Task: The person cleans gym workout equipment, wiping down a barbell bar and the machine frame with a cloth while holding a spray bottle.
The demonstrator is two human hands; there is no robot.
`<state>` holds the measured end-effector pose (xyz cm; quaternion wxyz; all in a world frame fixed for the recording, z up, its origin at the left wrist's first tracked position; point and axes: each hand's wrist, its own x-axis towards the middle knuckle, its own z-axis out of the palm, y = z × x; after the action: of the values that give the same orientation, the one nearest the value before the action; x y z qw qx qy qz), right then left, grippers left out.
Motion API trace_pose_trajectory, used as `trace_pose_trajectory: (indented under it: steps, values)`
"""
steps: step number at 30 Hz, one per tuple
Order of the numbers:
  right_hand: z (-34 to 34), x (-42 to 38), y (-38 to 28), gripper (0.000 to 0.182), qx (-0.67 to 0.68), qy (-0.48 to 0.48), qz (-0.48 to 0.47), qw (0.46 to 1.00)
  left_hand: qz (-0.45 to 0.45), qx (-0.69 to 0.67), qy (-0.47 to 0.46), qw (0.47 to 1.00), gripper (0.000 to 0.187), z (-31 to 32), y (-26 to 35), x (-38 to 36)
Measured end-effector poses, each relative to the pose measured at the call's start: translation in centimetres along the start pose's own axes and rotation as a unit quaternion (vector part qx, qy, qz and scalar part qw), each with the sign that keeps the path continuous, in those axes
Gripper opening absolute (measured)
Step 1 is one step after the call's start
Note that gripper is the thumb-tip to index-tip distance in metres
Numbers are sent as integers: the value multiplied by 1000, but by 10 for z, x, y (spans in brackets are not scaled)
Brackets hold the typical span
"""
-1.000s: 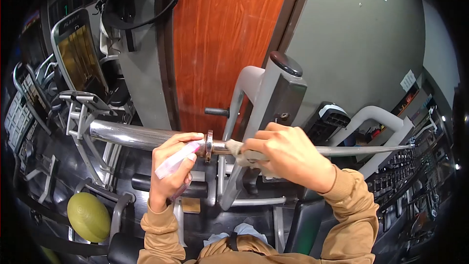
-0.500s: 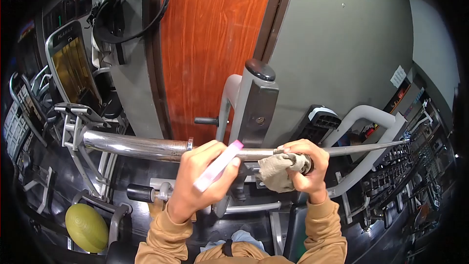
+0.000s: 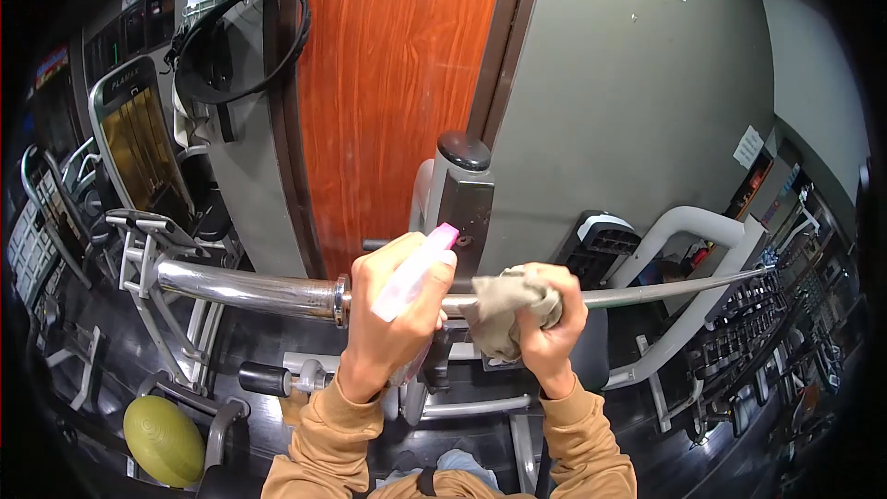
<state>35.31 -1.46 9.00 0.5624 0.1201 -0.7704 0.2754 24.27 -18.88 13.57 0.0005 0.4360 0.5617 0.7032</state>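
A long metal barbell (image 3: 249,294) crosses in front of me, its thick shiny sleeve at the left and its thinner shaft running right. My left hand (image 3: 374,337) is closed around a spray bottle (image 3: 412,279) with a white head and pink nozzle tip, held in front of the bar by the sleeve's collar (image 3: 343,301). Most of the bottle's body is hidden by the hand. My right hand (image 3: 552,337) grips a crumpled grey-beige cloth (image 3: 504,314) against the shaft, a short way right of the bottle. The fingertips behind the cloth are hidden.
A grey rack upright (image 3: 465,189) with a black cap stands just behind the bar. Beyond it are a reddish wooden door (image 3: 388,83) and a grey wall. A yellow-green exercise ball (image 3: 164,441) sits at lower left. Dumbbell racks (image 3: 739,337) line the right.
My right hand and the cloth have moved left along the shaft, closer to the bottle. My left hand has shifted slightly, its bottle tip now higher in view. The camera view has tilted a little.
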Motion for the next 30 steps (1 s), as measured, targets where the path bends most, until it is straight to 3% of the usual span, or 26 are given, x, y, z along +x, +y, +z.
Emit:
trace_pose_trajectory:
  steps: [2,4,9,15,20,24,26,30]
  values:
    - [3,4,-5,39,73,69,152,983,-45,-57,20,997,17,-3,0,-2]
    - [5,23,-10,41,122,81,177,973,-54,-74,12,996,20,-10,-5,-1]
    - [18,72,-13,42,-3,24,51,998,-80,-121,-39,989,21,-24,-26,-3]
    - [45,77,3,50,-183,12,-128,975,-129,-203,-43,970,23,-23,-55,-14]
    - [42,28,16,41,-179,-35,-135,974,-87,-217,-52,971,22,-25,-64,-20]
    - [33,56,14,43,-207,-63,-183,959,-98,-252,-55,961,24,-28,-64,-19]
    - [35,92,9,45,-219,16,-193,956,-94,-269,-56,957,25,-29,-65,-17]
    - [40,120,7,46,-196,-35,-152,968,-87,-304,-78,945,26,-33,-66,-18]
